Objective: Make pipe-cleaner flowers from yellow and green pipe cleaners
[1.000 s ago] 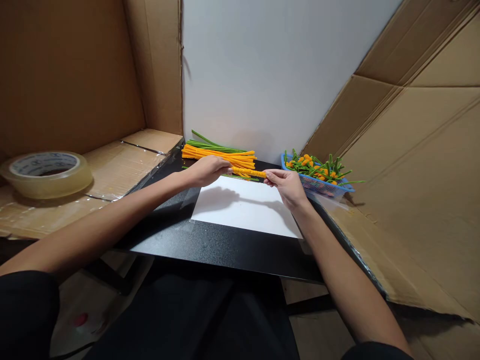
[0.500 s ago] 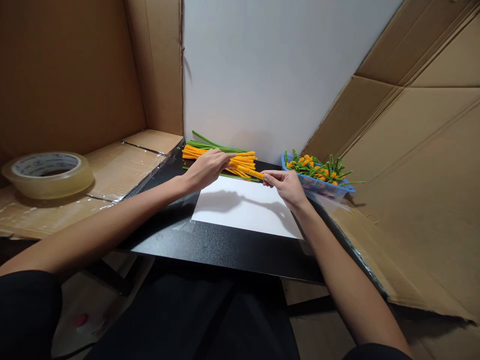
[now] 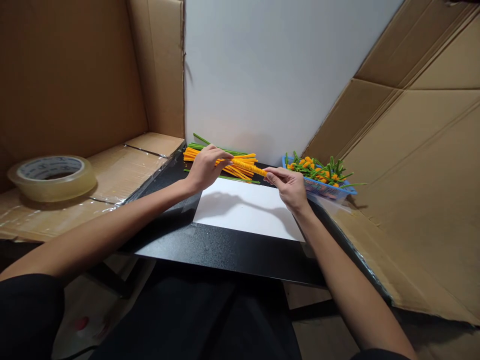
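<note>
The left hand point(image 3: 206, 167) and right hand point(image 3: 291, 190) pinch opposite ends of an orange coiled stem point(image 3: 249, 167), held above the far part of the table point(image 3: 225, 252). Its long axis runs crosswise, the right end slanting slightly toward the person. Loose orange stems point(image 3: 191, 154) lie just beyond; nearer, a white sheet point(image 3: 240, 212) spreads toward the table's front edge. A blue basket point(image 3: 324, 188) borders the right.

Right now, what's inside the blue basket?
The blue basket holds a heap of green stems and orange pieces, some stems poking out. Whatever lies beneath them is mostly covered, so I can't tell.
</note>
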`<state>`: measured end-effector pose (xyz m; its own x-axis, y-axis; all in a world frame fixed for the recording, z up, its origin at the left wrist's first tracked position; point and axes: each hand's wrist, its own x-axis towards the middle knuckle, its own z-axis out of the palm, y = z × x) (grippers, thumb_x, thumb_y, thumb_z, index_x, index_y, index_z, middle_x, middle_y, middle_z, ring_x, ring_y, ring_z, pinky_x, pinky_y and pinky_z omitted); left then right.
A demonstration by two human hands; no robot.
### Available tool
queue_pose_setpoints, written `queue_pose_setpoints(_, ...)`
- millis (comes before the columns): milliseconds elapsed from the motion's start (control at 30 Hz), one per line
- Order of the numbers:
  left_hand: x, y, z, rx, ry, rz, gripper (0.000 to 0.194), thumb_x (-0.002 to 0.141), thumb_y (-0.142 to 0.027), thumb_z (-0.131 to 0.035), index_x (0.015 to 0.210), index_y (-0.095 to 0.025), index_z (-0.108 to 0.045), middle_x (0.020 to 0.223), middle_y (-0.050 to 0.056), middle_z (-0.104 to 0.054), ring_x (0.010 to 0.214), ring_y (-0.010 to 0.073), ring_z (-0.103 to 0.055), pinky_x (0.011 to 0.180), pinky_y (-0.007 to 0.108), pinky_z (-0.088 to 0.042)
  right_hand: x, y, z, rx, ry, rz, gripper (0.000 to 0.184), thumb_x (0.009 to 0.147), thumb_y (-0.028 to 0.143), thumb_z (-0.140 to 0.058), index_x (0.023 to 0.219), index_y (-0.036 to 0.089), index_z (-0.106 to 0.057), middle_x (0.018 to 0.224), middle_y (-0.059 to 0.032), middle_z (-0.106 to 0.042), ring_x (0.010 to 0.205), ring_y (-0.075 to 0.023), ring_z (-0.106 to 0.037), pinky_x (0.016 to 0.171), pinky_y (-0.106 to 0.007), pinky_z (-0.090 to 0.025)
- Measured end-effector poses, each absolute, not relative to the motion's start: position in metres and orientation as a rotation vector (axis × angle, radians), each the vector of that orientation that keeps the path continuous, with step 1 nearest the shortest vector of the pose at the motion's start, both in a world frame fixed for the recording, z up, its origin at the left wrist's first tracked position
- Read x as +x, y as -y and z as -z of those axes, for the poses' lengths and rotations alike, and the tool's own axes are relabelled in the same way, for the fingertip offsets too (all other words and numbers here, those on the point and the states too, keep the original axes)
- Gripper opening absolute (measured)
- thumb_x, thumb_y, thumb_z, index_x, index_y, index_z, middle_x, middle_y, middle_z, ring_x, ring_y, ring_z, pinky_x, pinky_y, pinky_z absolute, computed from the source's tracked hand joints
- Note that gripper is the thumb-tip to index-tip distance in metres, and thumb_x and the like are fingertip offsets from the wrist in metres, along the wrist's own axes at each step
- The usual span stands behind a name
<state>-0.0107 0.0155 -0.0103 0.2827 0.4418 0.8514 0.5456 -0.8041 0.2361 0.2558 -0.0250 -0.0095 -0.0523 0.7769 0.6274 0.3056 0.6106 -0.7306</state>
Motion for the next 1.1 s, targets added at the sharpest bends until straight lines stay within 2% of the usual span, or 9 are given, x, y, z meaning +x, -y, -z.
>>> queue_pose_setpoints(167,-0.013,-0.019,0.010,-2.505,1.035,1.288,0.016,0.097,-0.022,-0.059,0.094,-0.020,-0.074,0.095,0.005,-0.078,0.091,0.0206,-0.063,0.088,0.037,-0.044,0.256,0.031,0.006,-0.922,1.828,-0.160,0.017,0.087,0.029,-0.071,0.096,0.022,-0.083,0.087,-0.0061,-0.078,0.078,-0.0189,-0.070,0.074,-0.033,-0.054)
queue_pose_setpoints(300,-0.013,-0.022,0.009,-2.587,1.121,1.054,0.018,0.097,-0.022,-0.057,0.093,-0.017,-0.074,0.096,0.008,-0.078,0.091,0.0220,-0.065,0.089,0.037,-0.041,0.255,0.034,0.005,-0.966,1.894,-0.103,0.017,0.087,0.029,-0.071,0.096,0.023,-0.084,0.088,-0.0066,-0.080,0.077,-0.0193,-0.071,0.073,-0.033,-0.054)
queue_pose_setpoints(400,-0.012,-0.022,0.009,-2.672,1.170,0.888,0.019,0.096,-0.019,-0.055,0.095,-0.016,-0.074,0.097,0.008,-0.078,0.092,0.0229,-0.066,0.089,0.038,-0.040,0.256,0.030,0.009,-1.028,1.874,-0.181,0.018,0.084,0.031,-0.073,0.094,0.021,-0.084,0.086,-0.0072,-0.080,0.073,-0.0197,-0.071,0.072,-0.034,-0.055)
queue_pose_setpoints(567,-0.009,-0.020,0.015,-2.713,1.336,0.684,0.020,0.090,-0.013,-0.057,0.092,-0.015,-0.076,0.099,0.010,-0.079,0.094,0.0260,-0.070,0.087,0.038,-0.039,0.257,0.022,0.020,-1.156,1.822,-0.493,0.024,0.074,0.033,-0.078,0.092,0.018,-0.085,0.093,-0.0104,-0.082,0.083,-0.0259,-0.077,0.081,-0.038,-0.059)
queue_pose_setpoints(767,-0.009,-0.025,0.032,-2.688,1.297,0.503,0.022,0.086,-0.009,-0.055,0.089,-0.014,-0.076,0.095,0.011,-0.079,0.094,0.0256,-0.069,0.081,0.037,-0.035,0.254,0.016,0.034,-1.257,1.764,-0.686,0.028,0.066,0.032,-0.081,0.090,0.017,-0.085,0.093,-0.0117,-0.082,0.086,-0.0293,-0.077,0.085,-0.041,-0.060)
queue_pose_setpoints(933,-0.010,-0.025,0.034,-2.646,1.114,0.419,0.020,0.089,-0.010,-0.053,0.086,-0.013,-0.072,0.086,0.011,-0.075,0.084,0.0228,-0.065,0.078,0.036,-0.032,0.255,0.015,0.036,-1.248,1.713,-0.809,0.031,0.062,0.035,-0.084,0.089,0.018,-0.084,0.095,-0.0116,-0.082,0.087,-0.0275,-0.076,0.086,-0.041,-0.059)
queue_pose_setpoints(1100,-0.010,-0.024,0.033,-2.639,1.000,0.400,0.021,0.094,-0.012,-0.051,0.092,-0.013,-0.072,0.089,0.010,-0.074,0.088,0.0233,-0.062,0.081,0.036,-0.033,0.259,0.015,0.035,-1.251,1.646,-0.876,0.034,0.062,0.036,-0.086,0.090,0.016,-0.084,0.087,-0.0106,-0.081,0.075,-0.0213,-0.071,0.078,-0.038,-0.057)
